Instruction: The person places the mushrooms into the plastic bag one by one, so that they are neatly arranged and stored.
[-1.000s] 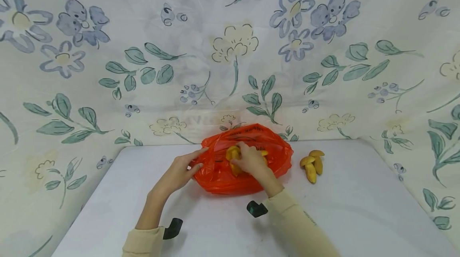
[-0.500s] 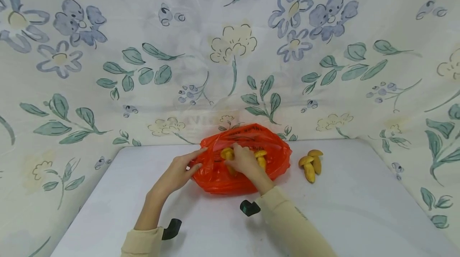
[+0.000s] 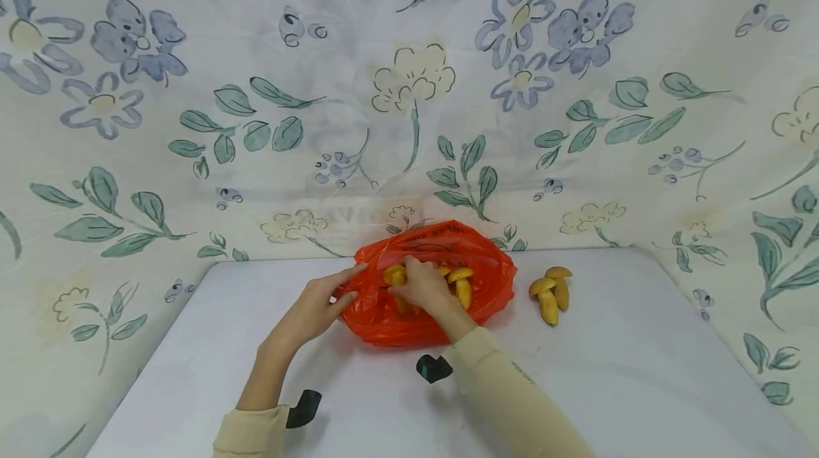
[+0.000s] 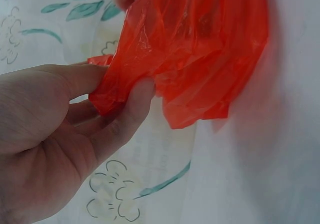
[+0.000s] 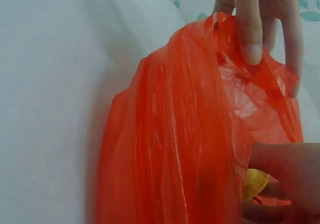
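A red plastic bag (image 3: 377, 333) lies with its mouth spread open on the white table. My left hand (image 3: 315, 307) pinches the bag's left edge between thumb and fingers; the left wrist view shows the red film (image 4: 107, 94) between them. Inside the mouth, my right hand (image 3: 427, 289) grips a yellow mushroom (image 3: 396, 276), its stem partly hidden by the fingers. In the right wrist view a yellow bit of mushroom (image 5: 255, 183) shows beside the right hand (image 5: 295, 176). Another mushroom (image 3: 463, 289) lies in the bag, right of that hand, with more yellow partly hidden behind it.
Right of the bag, two yellow-brown mushrooms, a front one (image 3: 547, 301) and a rear one (image 3: 561, 289), lie touching on the white table (image 3: 640, 373). A floral cloth (image 3: 409, 145) hangs behind the table's back edge. Black wrist pieces (image 3: 434, 368) stick out from both sleeves.
My right hand has moved left inside the bag with the mushroom, uncovering more of the mushrooms on its right. The left hand keeps its place on the bag's edge.
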A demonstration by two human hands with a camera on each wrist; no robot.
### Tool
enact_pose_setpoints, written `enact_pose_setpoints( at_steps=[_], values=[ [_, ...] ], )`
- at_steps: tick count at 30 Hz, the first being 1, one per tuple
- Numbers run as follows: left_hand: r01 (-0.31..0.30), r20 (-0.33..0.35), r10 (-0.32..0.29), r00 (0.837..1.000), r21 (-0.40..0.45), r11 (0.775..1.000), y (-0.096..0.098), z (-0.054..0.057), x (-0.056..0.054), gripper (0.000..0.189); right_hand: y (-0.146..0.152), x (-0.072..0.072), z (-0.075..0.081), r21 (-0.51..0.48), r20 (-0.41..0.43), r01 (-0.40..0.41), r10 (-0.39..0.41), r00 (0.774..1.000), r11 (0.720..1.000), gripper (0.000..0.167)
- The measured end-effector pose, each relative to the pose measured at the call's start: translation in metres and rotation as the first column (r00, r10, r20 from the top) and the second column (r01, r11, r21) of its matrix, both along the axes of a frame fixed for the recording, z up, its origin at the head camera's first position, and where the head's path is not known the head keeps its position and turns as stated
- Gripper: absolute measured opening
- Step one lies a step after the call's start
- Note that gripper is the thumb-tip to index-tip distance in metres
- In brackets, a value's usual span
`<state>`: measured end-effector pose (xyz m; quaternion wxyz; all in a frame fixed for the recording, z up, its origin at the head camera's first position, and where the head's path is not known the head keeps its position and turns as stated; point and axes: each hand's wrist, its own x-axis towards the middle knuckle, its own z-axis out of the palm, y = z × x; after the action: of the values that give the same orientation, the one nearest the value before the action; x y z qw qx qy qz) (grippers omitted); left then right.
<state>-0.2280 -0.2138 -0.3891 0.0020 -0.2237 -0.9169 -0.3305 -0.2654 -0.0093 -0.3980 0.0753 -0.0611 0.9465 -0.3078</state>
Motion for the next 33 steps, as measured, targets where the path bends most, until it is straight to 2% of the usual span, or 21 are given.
enact_pose_setpoints(
  at_steps=[13,24,33],
  values=[
    [0.004,-0.005,-0.004,1.000,0.004,1.000,0.001,0.000,-0.001,0.052,-0.012,-0.001,0.004,-0.019,0.059,0.019,-0.018,0.998,1.000,0.052],
    [-0.002,-0.009,0.002,1.000,0.007,1.000,0.001,-0.001,-0.001,0.052,-0.019,0.001,-0.002,-0.013,0.084,0.013,-0.012,0.996,1.000,0.047],
    [-0.002,0.000,0.002,1.000,0.012,1.000,0.001,-0.001,0.000,0.053,-0.021,0.000,-0.006,0.005,0.046,0.016,-0.017,0.999,1.000,0.039]
  ],
)
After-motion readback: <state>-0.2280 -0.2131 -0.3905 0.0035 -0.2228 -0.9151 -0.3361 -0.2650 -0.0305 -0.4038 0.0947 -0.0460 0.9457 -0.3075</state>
